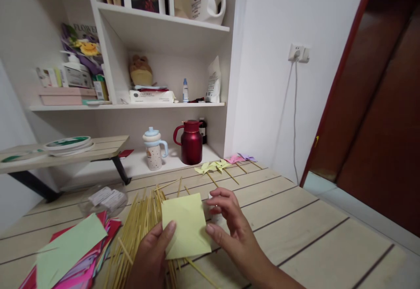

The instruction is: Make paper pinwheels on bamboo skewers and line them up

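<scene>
A square sheet of pale yellow paper (pixel 186 223) is pinched at its left edge in my left hand (pixel 152 247), the thumb lying on top. My right hand (pixel 234 232) is beside the sheet's right edge, fingers apart and curved. Its thumb tip is at that edge; whether it touches I cannot tell. Behind the right fingers a small white object (pixel 216 218) is mostly hidden. Under and left of the sheet lies a loose pile of thin wooden sticks (pixel 139 219). Farther left is a stack of coloured paper (pixel 72 249), light green on top.
Paper pinwheels on sticks lie at the table's far edge, yellow (pixel 211 166), pink (pixel 235 159) and purple (pixel 246 157). Near the shelf stand a red jug (pixel 191 144) and a pale cup (pixel 153 151). A clear container (pixel 103 198) and a small raised stand (pixel 108 145) are at left.
</scene>
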Available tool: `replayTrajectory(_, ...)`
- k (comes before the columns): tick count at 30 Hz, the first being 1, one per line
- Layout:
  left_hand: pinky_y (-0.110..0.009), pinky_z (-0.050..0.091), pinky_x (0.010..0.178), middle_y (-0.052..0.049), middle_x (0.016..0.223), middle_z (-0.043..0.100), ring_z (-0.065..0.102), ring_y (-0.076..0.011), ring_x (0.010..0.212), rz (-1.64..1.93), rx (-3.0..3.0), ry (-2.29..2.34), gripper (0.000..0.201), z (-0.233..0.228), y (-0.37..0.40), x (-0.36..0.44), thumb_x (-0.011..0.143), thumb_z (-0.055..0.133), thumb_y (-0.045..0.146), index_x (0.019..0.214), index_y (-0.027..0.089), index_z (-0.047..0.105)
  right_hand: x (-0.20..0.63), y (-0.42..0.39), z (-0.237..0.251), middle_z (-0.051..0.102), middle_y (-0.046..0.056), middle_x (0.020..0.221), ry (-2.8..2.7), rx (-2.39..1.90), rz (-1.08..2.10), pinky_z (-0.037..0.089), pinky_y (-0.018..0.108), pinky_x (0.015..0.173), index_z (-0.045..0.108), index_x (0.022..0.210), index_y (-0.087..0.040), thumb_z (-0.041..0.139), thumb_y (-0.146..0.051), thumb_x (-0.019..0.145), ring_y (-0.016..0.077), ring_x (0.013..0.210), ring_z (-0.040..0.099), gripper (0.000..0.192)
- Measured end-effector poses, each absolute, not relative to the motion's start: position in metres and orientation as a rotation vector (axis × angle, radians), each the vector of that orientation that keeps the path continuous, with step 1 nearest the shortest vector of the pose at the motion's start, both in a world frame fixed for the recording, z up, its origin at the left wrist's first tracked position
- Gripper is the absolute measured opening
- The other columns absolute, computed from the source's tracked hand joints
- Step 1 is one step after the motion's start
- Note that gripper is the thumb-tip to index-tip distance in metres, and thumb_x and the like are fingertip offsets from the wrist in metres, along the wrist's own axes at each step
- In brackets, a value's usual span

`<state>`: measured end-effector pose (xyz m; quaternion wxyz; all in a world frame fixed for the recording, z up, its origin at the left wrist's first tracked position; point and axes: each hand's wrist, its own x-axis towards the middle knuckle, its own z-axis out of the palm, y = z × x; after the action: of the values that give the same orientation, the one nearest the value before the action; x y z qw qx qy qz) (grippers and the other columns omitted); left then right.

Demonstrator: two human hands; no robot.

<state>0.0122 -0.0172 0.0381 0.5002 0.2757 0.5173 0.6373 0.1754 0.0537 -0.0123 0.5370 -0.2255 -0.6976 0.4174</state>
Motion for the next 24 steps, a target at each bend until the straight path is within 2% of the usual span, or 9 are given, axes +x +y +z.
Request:
replayTrajectory(3,-0.039,0.057,0.080,-0.007,0.072,0.076,0.065,-0.0367,0.106,1.542,0.637,1.275,0.025,0.036,-0.016,0.012,0.041,0.087,0.035,0.057,0.024,0.071,0.175,0.056,-0.011,0.055,0.006,0.120,-1.757,-0.497,0.974,0.034,0.041,0.110,0.072,0.103,-0.032,0.068,-0.027,0.086,0.0252,0.132,0.039,0.018)
replayTrajectory(7,-0.036,0.056,0.083,-0.008,0.081,0.078,0.062,-0.0361,0.114,1.573,0.615,1.389,0.020,0.028,-0.016,0.005,0.045,0.085,0.028,0.061,0.022,0.074,0.174,0.059,-0.011,0.056,0.007,0.118,-1.744,-0.579,1.094,0.039,0.041,0.106,0.077,0.094,-0.029,0.066,-0.027,0.088,0.0252,0.128,0.044,0.012)
replayTrajectory(12,-0.035,0.055,0.090,-0.009,0.099,0.077,0.056,-0.0380,0.123,1.630,0.736,1.499,0.039,0.007,-0.019,-0.008,0.034,0.084,0.009,0.070,0.021,0.078,0.173,0.057,-0.012,0.054,0.006,0.117,-1.780,-0.593,1.077,0.039,0.042,0.105,0.079,0.094,-0.031,0.070,-0.023,0.084,0.0249,0.120,0.049,0.015)
replayTrajectory(14,-0.035,0.052,0.094,-0.008,0.094,0.078,0.052,-0.0369,0.128,1.627,0.724,1.517,0.031,0.006,-0.018,-0.005,0.040,0.086,0.014,0.069,0.022,0.077,0.172,0.056,-0.012,0.053,0.006,0.115,-1.796,-0.596,1.074,0.041,0.042,0.103,0.079,0.093,-0.031,0.072,-0.021,0.082,0.0252,0.119,0.049,0.017)
replayTrajectory(16,-0.036,0.052,0.094,-0.008,0.089,0.078,0.052,-0.0358,0.128,1.605,0.653,1.497,0.016,0.010,-0.017,0.001,0.053,0.084,0.029,0.066,0.023,0.075,0.170,0.055,-0.013,0.052,0.006,0.114,-1.800,-0.603,1.079,0.041,0.043,0.102,0.080,0.092,-0.031,0.072,-0.019,0.080,0.0253,0.119,0.048,0.019)
replayTrajectory(18,-0.036,0.053,0.092,-0.009,0.089,0.078,0.057,-0.0352,0.123,1.561,0.618,1.402,0.018,0.012,-0.015,0.006,0.060,0.081,0.038,0.064,0.022,0.073,0.169,0.054,-0.013,0.052,0.006,0.113,-1.813,-0.586,1.085,0.041,0.043,0.102,0.080,0.093,-0.032,0.070,-0.017,0.080,0.0250,0.117,0.049,0.022)
replayTrajectory(21,-0.039,0.053,0.092,-0.007,0.098,0.078,0.063,-0.0328,0.115,1.499,0.674,1.205,0.024,0.000,-0.012,0.003,0.068,0.077,0.044,0.079,0.022,0.076,0.168,0.054,-0.012,0.053,0.006,0.115,-1.847,-0.573,1.090,0.042,0.045,0.102,0.080,0.093,-0.033,0.067,-0.011,0.079,0.0246,0.116,0.049,0.030)
replayTrajectory(24,-0.042,0.047,0.102,-0.007,0.111,0.075,0.060,-0.0318,0.120,1.551,0.841,1.261,0.032,-0.027,-0.012,-0.014,0.071,0.076,0.042,0.097,0.023,0.077,0.168,0.054,-0.012,0.053,0.006,0.117,-1.866,-0.574,1.105,0.043,0.044,0.101,0.080,0.092,-0.035,0.064,-0.006,0.076,0.0248,0.118,0.047,0.037)
